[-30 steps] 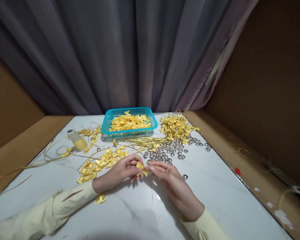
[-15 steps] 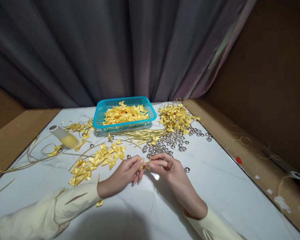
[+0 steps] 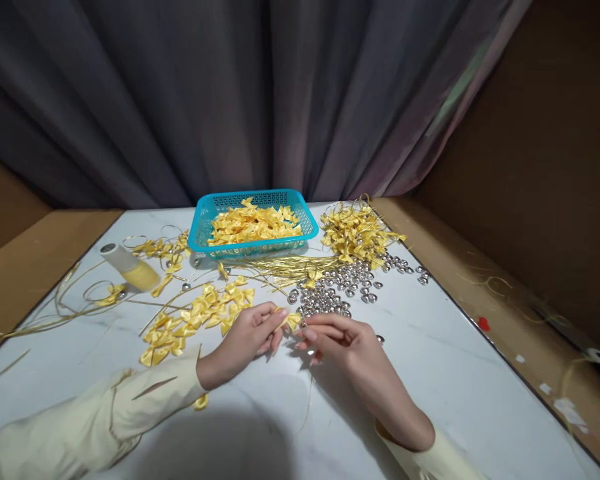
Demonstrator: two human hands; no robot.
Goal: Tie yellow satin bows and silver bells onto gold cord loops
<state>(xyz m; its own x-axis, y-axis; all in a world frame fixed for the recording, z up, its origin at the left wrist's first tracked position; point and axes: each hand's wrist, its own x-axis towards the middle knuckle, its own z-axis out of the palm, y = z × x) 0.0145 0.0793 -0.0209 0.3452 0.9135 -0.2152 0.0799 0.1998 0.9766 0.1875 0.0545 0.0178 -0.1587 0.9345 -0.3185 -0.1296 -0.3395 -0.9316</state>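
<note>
My left hand [image 3: 253, 335] is closed, pinching a small yellow satin bow [image 3: 293, 321] between thumb and fingers. Just right of the bow, my right hand [image 3: 337, 340] has its thumb and forefinger pressed together. A small shiny silver piece [image 3: 304, 324] shows at those fingertips, too small to make out fully. Beyond both hands lies a heap of silver heart-shaped beads [image 3: 325, 300]. Loose yellow bows [image 3: 210, 307] are spread on the table left of my left hand. Behind the beads runs a bundle of gold cords [image 3: 295, 267].
A blue plastic basket [image 3: 254, 252] full of yellow bows stands at the back. Bows with looped gold cords [image 3: 355, 230] are piled to its right. A spool of yellow thread [image 3: 130, 267] lies at left. A grey curtain [image 3: 230, 100] hangs behind the white table [image 3: 455, 400].
My hands have drawn slightly apart, the right one moving a little rightward. The yellow bow now shows more plainly at my left fingertips. The whole view has shifted slightly.
</note>
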